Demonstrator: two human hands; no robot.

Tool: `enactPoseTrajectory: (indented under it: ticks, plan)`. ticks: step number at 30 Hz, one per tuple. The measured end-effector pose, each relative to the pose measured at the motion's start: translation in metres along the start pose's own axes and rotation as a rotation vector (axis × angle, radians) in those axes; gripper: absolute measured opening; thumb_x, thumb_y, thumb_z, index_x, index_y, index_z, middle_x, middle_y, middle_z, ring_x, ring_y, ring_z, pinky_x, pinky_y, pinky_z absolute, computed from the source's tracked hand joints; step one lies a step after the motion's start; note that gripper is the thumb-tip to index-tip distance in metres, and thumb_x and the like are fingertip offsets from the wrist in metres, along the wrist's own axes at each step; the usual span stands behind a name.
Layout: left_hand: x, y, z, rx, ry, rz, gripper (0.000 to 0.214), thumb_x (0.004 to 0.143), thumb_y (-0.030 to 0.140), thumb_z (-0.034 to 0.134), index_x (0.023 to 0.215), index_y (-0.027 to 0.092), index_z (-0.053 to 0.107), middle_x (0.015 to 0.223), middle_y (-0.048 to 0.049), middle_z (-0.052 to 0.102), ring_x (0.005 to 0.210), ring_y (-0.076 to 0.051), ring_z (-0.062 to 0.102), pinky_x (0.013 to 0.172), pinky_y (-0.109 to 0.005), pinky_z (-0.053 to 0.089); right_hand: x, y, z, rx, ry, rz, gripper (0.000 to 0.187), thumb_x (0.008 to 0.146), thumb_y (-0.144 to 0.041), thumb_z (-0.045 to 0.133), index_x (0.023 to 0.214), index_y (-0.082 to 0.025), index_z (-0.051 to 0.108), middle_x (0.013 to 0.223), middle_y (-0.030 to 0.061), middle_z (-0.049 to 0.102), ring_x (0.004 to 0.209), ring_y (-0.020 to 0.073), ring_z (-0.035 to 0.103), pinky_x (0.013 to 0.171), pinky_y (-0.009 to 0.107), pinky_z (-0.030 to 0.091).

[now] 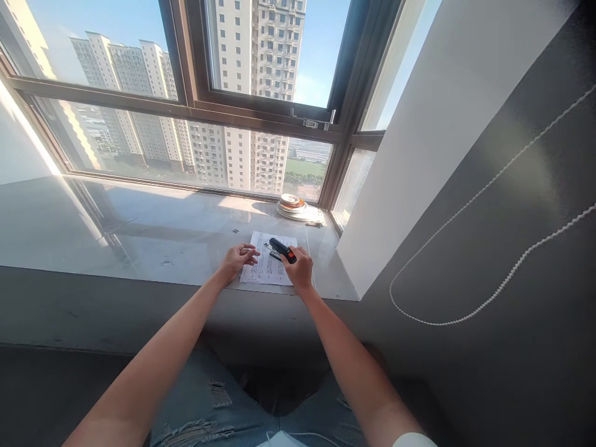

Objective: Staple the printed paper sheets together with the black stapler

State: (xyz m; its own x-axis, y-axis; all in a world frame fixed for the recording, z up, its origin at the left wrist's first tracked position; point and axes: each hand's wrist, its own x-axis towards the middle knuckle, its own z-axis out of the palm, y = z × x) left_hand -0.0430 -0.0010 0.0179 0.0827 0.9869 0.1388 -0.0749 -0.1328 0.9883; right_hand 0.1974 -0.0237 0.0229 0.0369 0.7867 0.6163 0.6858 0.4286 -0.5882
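My right hand (298, 268) is closed around a black stapler (281, 249) with an orange end, held just above a printed sheet of paper (269, 268) on the grey window sill (139, 230). My left hand (238, 257) hovers over the paper's left edge, its fingers curled in a pinch on something too small to make out. Both forearms reach forward from the bottom of the view.
A stack of round tape rolls (294, 207) sits at the back of the sill near the window corner. A white wall panel (419, 143) rises on the right, with a beaded cord (465, 310) hanging on the dark wall. The window frame (195, 105) stands behind.
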Motion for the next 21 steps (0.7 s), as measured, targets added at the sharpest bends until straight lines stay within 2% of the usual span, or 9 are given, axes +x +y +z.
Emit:
enactPoseTrajectory:
  ticks: [2, 4, 8, 10, 13, 17, 19, 21]
  plan:
    - [-0.004, 0.005, 0.003, 0.075, -0.089, 0.023, 0.059, 0.077, 0.055, 0.087, 0.111, 0.012, 0.065, 0.098, -0.0141, 0.078, 0.051, -0.01, 0.059, 0.048, -0.024, 0.05, 0.001, 0.0, 0.0, 0.015, -0.023, 0.021, 0.032, 0.092, -0.039, 0.068, 0.118, -0.02, 0.073, 0.108, 0.01, 0.073, 0.094, 0.0252, 0.069, 0.081, 0.034, 0.054]
    - [-0.008, 0.008, 0.005, 0.123, -0.174, 0.034, 0.061, 0.076, 0.059, 0.086, 0.111, 0.014, 0.064, 0.097, -0.0128, 0.079, 0.042, -0.006, 0.045, 0.041, -0.021, 0.039, 0.001, 0.002, 0.0, 0.037, -0.045, 0.02, 0.029, 0.09, -0.038, 0.072, 0.113, -0.02, 0.074, 0.105, 0.0084, 0.074, 0.093, 0.0244, 0.069, 0.08, 0.033, 0.053]
    - [-0.012, 0.012, 0.009, 0.186, -0.284, 0.032, 0.058, 0.077, 0.058, 0.085, 0.109, 0.016, 0.062, 0.1, -0.0124, 0.079, 0.039, -0.004, 0.037, 0.039, -0.021, 0.032, 0.002, 0.005, 0.0, 0.062, -0.105, 0.014, 0.021, 0.087, -0.036, 0.076, 0.101, -0.021, 0.074, 0.098, 0.0064, 0.072, 0.087, 0.0231, 0.067, 0.077, 0.033, 0.053]
    - [-0.014, 0.013, 0.01, 0.211, -0.324, 0.04, 0.056, 0.078, 0.057, 0.085, 0.11, 0.017, 0.062, 0.103, -0.0129, 0.078, 0.04, -0.004, 0.037, 0.039, -0.021, 0.03, 0.001, 0.004, 0.0, 0.04, -0.078, -0.026, 0.026, 0.088, -0.04, 0.076, 0.105, -0.021, 0.073, 0.103, 0.0083, 0.071, 0.094, 0.0253, 0.066, 0.081, 0.036, 0.053]
    - [-0.016, 0.016, 0.011, 0.23, -0.356, 0.06, 0.056, 0.079, 0.056, 0.084, 0.113, 0.017, 0.062, 0.103, -0.013, 0.078, 0.041, -0.005, 0.04, 0.042, -0.021, 0.031, -0.002, 0.001, -0.001, -0.029, -0.039, -0.224, 0.034, 0.092, -0.047, 0.074, 0.116, -0.023, 0.071, 0.117, 0.0114, 0.067, 0.109, 0.0284, 0.06, 0.093, 0.041, 0.05]
    - [-0.019, 0.02, 0.012, 0.236, -0.368, 0.07, 0.06, 0.078, 0.057, 0.084, 0.117, 0.017, 0.062, 0.093, -0.009, 0.078, 0.044, -0.006, 0.044, 0.044, -0.02, 0.03, -0.006, -0.003, 0.001, -0.043, -0.273, -0.626, 0.028, 0.099, -0.047, 0.067, 0.117, -0.027, 0.072, 0.116, 0.0085, 0.069, 0.107, 0.0247, 0.061, 0.094, 0.038, 0.047]
    - [-0.019, 0.02, 0.013, 0.228, -0.385, 0.069, 0.06, 0.076, 0.057, 0.085, 0.116, 0.017, 0.063, 0.089, -0.0087, 0.077, 0.044, -0.007, 0.045, 0.044, -0.021, 0.03, -0.007, -0.002, 0.004, -0.037, -0.308, -0.695, 0.022, 0.102, -0.043, 0.063, 0.114, -0.027, 0.073, 0.112, 0.0071, 0.071, 0.104, 0.0232, 0.062, 0.092, 0.037, 0.047]
    - [-0.018, 0.02, 0.013, 0.22, -0.401, 0.067, 0.061, 0.075, 0.055, 0.087, 0.115, 0.016, 0.063, 0.089, -0.0103, 0.077, 0.044, -0.008, 0.046, 0.044, -0.021, 0.03, -0.006, -0.001, 0.006, -0.022, -0.287, -0.697, 0.02, 0.105, -0.037, 0.058, 0.11, -0.027, 0.074, 0.107, 0.0064, 0.073, 0.1, 0.0219, 0.063, 0.089, 0.036, 0.048]
